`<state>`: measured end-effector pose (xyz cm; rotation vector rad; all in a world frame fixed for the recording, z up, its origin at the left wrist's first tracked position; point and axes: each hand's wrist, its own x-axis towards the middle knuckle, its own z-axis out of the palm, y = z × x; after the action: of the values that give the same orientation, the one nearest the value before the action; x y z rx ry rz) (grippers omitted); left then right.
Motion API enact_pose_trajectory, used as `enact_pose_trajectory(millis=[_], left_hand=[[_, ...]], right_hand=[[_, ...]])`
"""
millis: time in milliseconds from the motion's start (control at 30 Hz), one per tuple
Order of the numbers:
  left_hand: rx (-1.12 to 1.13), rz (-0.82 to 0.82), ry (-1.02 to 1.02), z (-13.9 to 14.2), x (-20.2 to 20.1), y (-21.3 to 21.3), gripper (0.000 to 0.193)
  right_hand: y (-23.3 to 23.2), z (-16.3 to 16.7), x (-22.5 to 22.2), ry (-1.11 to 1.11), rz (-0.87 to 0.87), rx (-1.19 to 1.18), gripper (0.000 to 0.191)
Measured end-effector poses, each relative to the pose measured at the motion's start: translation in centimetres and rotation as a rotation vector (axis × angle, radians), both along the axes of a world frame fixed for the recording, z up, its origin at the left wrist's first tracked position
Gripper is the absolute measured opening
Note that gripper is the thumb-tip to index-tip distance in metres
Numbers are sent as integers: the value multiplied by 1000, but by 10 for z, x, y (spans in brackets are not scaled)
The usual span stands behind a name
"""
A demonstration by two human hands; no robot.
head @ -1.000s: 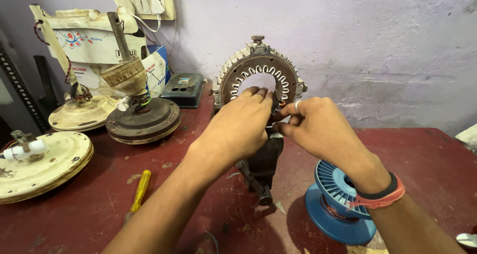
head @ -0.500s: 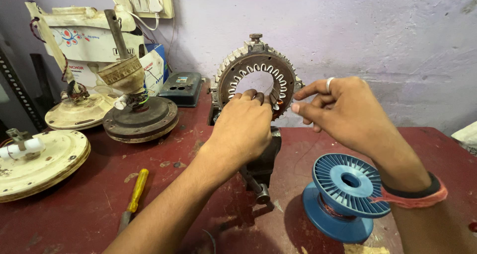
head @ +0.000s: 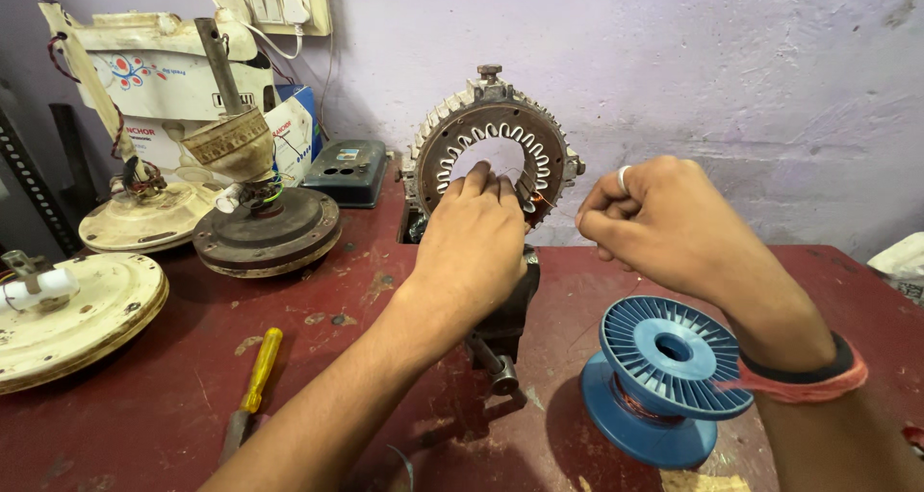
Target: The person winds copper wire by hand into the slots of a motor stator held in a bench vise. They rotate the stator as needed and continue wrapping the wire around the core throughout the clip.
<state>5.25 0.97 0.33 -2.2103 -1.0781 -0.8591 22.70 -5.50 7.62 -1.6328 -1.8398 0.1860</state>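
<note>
Left hand (head: 472, 237) rests with its fingertips laid against the lower inner edge of the slotted stator ring (head: 493, 150), its grip pressing on the ring rather than closing around it; whether anything is pinched beneath the fingers cannot be told. Right hand (head: 664, 222) hovers just to the right of the ring, apart from it, its grip clenched into a loose fist with thumb against forefinger; a fine wire between them, if present, is too thin to make out. The stator stands upright, clamped in a dark bench vise (head: 505, 333) at the rear middle of the red worktop (head: 173, 396), close to the lilac wall (head: 722, 59). Below the right wrist, a blue spool (head: 664, 367) lies on the worktop, coppery wire wound on its core. Open worktop lies to the front left, where a yellow-handled screwdriver (head: 255, 381) rests. Farther left stand a dark fan motor housing (head: 265, 232) and two cream fan covers (head: 72, 314), well apart from both hands.
</note>
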Motion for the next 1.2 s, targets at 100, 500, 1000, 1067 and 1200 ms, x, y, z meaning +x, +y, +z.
enact_pose_trajectory(millis=[100,500,1000,1067,1200], left_hand=[[20,-9,-10,0,1,-2,53],[-414,-98,-133,40,-28,-43,23],[-689,7,-55,34,-27,-22,68],[-747,26,-93,37,-28,-23,57],[-822,25,-88,49,-29,-35,60]], right_hand=[[0,-1,-2,-1,-6,15,20],[10,-16,-13,-64,13,169,21],[9,-30,-20,8,135,562,18],[10,-32,-20,-14,124,549,18],[16,-36,-20,-69,84,548,17]])
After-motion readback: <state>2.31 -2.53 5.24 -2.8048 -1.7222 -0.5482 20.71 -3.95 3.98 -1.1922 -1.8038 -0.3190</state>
